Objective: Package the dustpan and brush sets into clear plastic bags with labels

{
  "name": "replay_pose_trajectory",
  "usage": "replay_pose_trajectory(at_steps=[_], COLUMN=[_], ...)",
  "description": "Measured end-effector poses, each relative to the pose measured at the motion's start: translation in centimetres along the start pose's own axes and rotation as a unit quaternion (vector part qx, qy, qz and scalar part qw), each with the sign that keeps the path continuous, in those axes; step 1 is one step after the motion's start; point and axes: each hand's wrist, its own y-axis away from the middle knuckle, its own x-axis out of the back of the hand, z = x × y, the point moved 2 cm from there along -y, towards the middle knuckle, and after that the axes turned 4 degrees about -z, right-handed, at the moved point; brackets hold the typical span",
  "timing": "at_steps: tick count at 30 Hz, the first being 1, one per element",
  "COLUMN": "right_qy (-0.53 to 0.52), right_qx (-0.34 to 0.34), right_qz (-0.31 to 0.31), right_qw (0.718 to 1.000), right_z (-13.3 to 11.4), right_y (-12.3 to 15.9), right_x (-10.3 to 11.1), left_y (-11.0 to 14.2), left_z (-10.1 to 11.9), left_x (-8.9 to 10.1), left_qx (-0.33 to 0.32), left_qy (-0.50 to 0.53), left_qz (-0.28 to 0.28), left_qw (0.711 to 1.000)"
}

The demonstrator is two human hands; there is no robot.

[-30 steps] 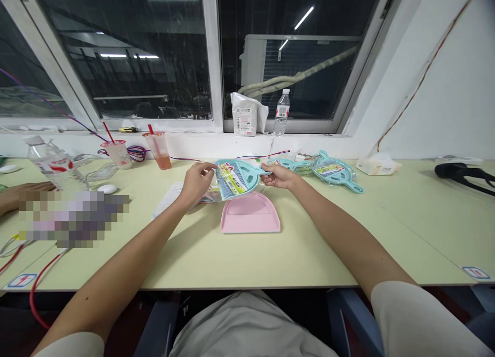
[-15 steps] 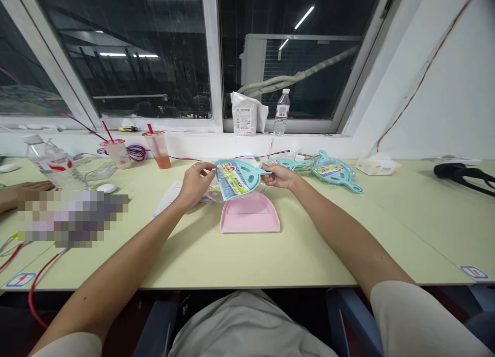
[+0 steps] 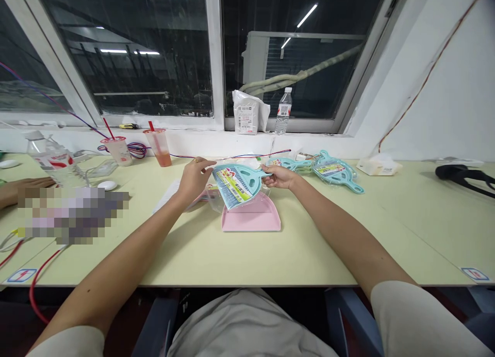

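A teal brush-and-dustpan set (image 3: 237, 183) in a clear plastic bag hangs tilted above the table. My right hand (image 3: 279, 175) is closed on its handle end. My left hand (image 3: 194, 177) pinches the bag's upper left edge. Right below lies a pink dustpan (image 3: 253, 218) flat on the pale green table (image 3: 270, 254). Part of the pink dustpan is hidden behind the teal set.
More teal sets (image 3: 328, 170) lie in a pile at the back right. Two drink cups (image 3: 159, 148) with straws, a water bottle (image 3: 283, 111), a white bag (image 3: 247, 113) and a tissue pack (image 3: 379, 165) stand near the window. Another person's hand (image 3: 23, 187) rests at far left. Cables run along the left.
The teal set has tipped lower, its wide end swinging down toward the pink dustpan. My left hand shifted slightly along the bag's edge.
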Motion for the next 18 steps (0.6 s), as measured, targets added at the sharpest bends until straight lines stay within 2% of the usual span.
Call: replay_pose_trajectory(at_steps=[5,13,18], right_qy=[0.001,-0.008,-0.009], right_qx=[-0.014,-0.005,-0.003], right_qz=[0.008,0.012,0.020], right_qw=[1.000,1.000,1.000], right_z=[0.1,0.1,0.0], right_y=[0.0,0.0,0.0], right_x=[0.2,0.6,0.7], left_y=[-0.3,-0.2,0.1], left_z=[-0.5,1.0,2.1], left_x=[0.2,0.9,0.8], left_qx=[-0.024,0.067,0.089], left_qy=[-0.016,0.095,0.173], left_qz=[-0.019,0.020,0.027], left_qw=[0.999,0.993,0.981])
